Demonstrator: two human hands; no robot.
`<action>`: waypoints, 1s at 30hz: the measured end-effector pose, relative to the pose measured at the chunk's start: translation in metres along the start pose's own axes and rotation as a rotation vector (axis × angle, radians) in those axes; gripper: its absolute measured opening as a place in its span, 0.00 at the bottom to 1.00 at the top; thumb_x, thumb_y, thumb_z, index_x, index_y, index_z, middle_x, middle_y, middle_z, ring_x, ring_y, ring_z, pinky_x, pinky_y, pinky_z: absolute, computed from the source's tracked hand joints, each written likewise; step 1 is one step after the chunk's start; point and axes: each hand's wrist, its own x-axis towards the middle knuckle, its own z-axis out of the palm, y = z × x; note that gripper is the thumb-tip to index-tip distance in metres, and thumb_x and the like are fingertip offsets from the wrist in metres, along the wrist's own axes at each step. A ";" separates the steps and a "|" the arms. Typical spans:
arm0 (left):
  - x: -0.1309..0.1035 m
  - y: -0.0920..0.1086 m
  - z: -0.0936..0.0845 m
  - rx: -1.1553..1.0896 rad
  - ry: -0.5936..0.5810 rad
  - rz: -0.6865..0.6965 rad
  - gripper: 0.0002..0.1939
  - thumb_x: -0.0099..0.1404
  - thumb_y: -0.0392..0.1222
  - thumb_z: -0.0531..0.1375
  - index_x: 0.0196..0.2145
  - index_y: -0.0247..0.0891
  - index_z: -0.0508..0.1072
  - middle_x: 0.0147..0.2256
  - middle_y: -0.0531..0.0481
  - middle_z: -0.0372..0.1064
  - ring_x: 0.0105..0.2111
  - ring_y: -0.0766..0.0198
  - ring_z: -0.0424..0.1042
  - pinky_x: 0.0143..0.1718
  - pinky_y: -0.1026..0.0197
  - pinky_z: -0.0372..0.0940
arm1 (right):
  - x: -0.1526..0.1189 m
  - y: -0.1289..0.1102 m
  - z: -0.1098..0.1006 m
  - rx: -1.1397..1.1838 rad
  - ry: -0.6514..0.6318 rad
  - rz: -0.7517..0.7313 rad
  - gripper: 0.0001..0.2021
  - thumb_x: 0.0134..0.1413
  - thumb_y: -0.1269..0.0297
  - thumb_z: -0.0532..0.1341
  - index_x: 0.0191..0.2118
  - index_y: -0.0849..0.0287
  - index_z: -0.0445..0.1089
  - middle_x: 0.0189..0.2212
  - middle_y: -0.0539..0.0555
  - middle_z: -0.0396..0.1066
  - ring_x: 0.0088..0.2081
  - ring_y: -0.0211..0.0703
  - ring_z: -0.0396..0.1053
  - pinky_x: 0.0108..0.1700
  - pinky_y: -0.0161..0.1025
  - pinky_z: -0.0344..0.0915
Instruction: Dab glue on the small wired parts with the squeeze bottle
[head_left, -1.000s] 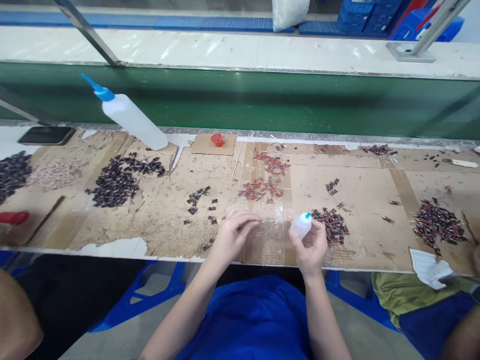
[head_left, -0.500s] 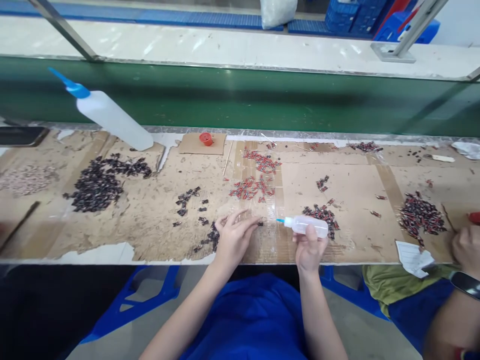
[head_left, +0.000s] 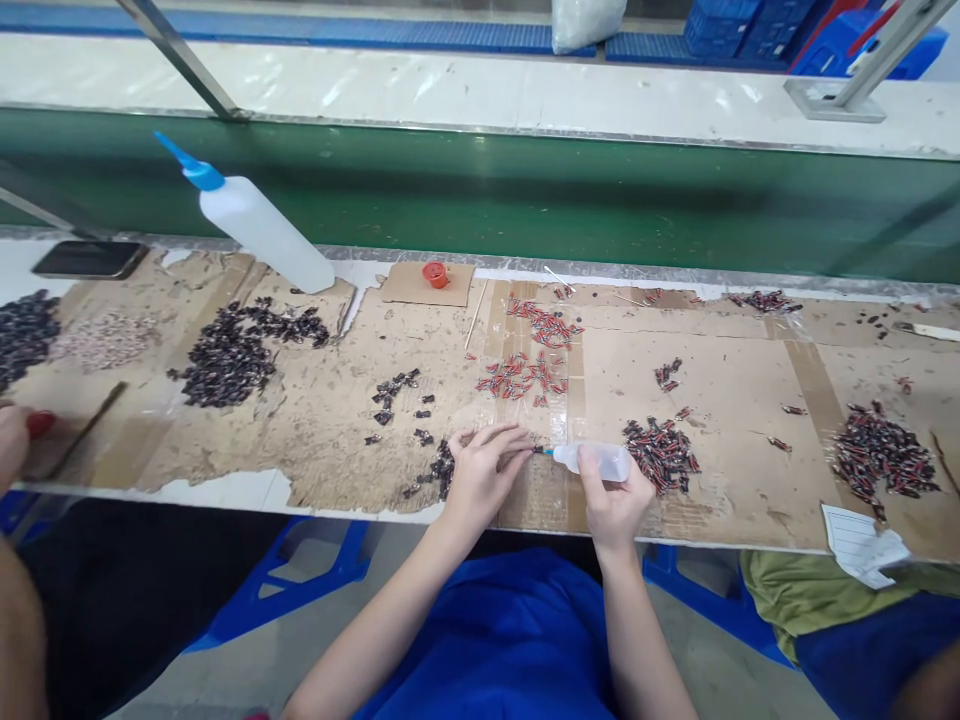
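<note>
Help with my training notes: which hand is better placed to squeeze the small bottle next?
Probably the right hand: it grips the small bottle, with the blue tip pointing toward the left hand. The left seems occupied, apparently pinching a small dark part near that tip.

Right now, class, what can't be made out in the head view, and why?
Head view:
Small black part at the left hand: partly covered by that hand.
Whether the small bottle's blue tip touches it: too small to tell.
Co-worker's hand: cut off by the left edge.
Any wording on the white paper: too small.
</note>
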 end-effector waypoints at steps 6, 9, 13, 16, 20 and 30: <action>0.000 0.000 -0.001 0.008 -0.004 -0.002 0.07 0.61 0.35 0.64 0.38 0.44 0.78 0.36 0.50 0.80 0.49 0.52 0.74 0.54 0.44 0.51 | 0.003 -0.008 0.002 -0.045 -0.018 -0.054 0.17 0.50 0.51 0.63 0.22 0.60 0.70 0.17 0.51 0.70 0.18 0.37 0.64 0.23 0.34 0.61; 0.000 0.001 -0.001 0.005 -0.006 -0.004 0.07 0.61 0.35 0.63 0.37 0.45 0.78 0.37 0.49 0.80 0.49 0.52 0.74 0.54 0.43 0.52 | 0.002 -0.007 0.002 -0.053 0.009 -0.046 0.17 0.50 0.51 0.63 0.22 0.60 0.70 0.17 0.51 0.70 0.18 0.37 0.64 0.24 0.34 0.61; 0.000 0.002 -0.001 -0.010 -0.007 -0.019 0.07 0.61 0.35 0.63 0.36 0.45 0.78 0.37 0.49 0.80 0.49 0.52 0.73 0.55 0.42 0.51 | 0.001 -0.003 0.001 -0.012 0.059 0.002 0.18 0.50 0.50 0.63 0.23 0.61 0.71 0.17 0.52 0.71 0.19 0.39 0.66 0.24 0.35 0.63; 0.000 0.003 0.000 -0.016 -0.007 -0.019 0.06 0.61 0.34 0.64 0.34 0.45 0.78 0.37 0.49 0.80 0.49 0.52 0.73 0.55 0.42 0.50 | 0.000 -0.002 0.001 0.017 0.040 0.011 0.18 0.50 0.49 0.64 0.24 0.61 0.71 0.18 0.52 0.72 0.20 0.39 0.67 0.25 0.35 0.64; 0.001 0.005 -0.001 -0.010 -0.003 -0.029 0.07 0.61 0.33 0.64 0.34 0.45 0.78 0.38 0.50 0.80 0.49 0.52 0.73 0.55 0.41 0.50 | 0.002 -0.002 0.002 0.004 -0.002 -0.006 0.18 0.49 0.50 0.64 0.24 0.62 0.72 0.19 0.53 0.73 0.21 0.40 0.68 0.26 0.36 0.65; 0.000 0.004 -0.001 -0.022 -0.016 -0.030 0.08 0.61 0.35 0.63 0.38 0.45 0.78 0.36 0.49 0.80 0.49 0.52 0.71 0.56 0.40 0.48 | 0.004 -0.007 0.003 0.199 0.145 0.075 0.16 0.49 0.52 0.64 0.29 0.62 0.71 0.23 0.54 0.75 0.24 0.43 0.72 0.28 0.38 0.69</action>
